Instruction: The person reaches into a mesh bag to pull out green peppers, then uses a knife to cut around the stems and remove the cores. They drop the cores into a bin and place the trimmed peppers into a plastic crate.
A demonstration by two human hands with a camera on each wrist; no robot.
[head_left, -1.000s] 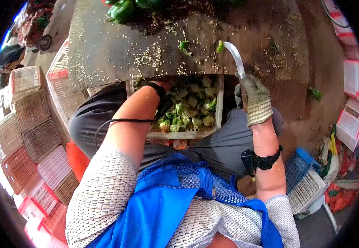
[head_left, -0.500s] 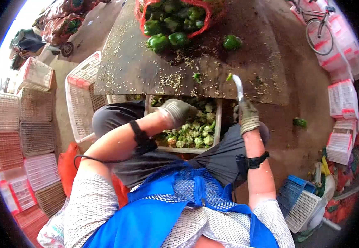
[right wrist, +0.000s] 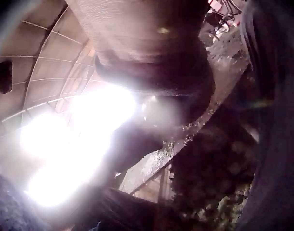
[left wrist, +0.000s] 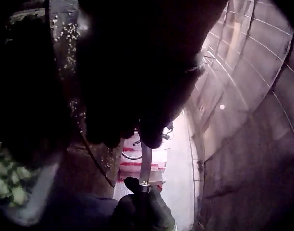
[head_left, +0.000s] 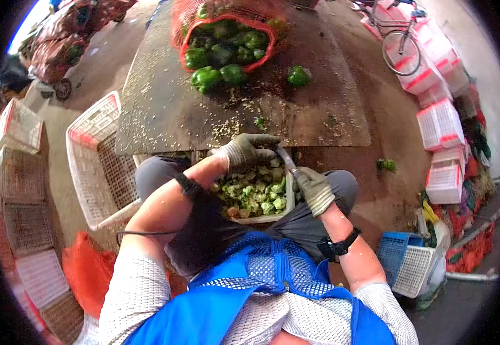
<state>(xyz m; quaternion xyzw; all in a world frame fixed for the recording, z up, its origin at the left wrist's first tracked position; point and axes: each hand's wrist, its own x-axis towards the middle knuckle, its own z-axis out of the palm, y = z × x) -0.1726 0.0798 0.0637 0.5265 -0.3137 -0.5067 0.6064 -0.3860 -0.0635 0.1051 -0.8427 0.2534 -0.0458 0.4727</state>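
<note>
In the head view my gloved right hand (head_left: 313,188) grips the handle of a curved knife (head_left: 286,158), its blade angled up and left. My gloved left hand (head_left: 249,150) has its thumb and fingers around the blade's tip; whether a green scrap lies between them is hidden. The left wrist view shows the blade (left wrist: 146,161) running from the dark left fingers down to the right hand (left wrist: 147,207). Beneath both hands, pale green pepper cores (head_left: 253,192) fill a white crate (head_left: 289,198) between the legs. Glare and shadow hide the fingers in the right wrist view.
A seed-strewn board (head_left: 163,98) lies beyond the crate. On it are a red mesh sack (head_left: 227,12) of green peppers, a loose pepper (head_left: 299,76) and a small green scrap (head_left: 260,123). An empty white basket (head_left: 80,172) stands left; stacked crates flank both sides.
My left hand has risen out of the crate and moved right to the knife tip. The right hand has brought the knife down and left over the crate; the view has shifted.
</note>
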